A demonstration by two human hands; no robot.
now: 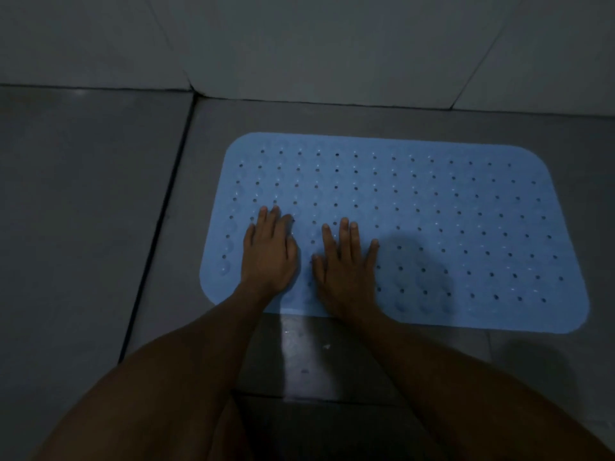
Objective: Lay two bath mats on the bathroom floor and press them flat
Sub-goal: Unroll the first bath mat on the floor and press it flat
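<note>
A blue bath mat is laid on the grey floor. The left hand and right hand, fingers spread, are pressed flat on its near left part.

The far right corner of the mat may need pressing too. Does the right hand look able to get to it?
Probably yes: the right hand lies flat on the mat, and nothing stands between it and that corner.

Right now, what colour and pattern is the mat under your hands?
Light blue bath mat, dotted with rows of small holes; seen in the head view.
</note>
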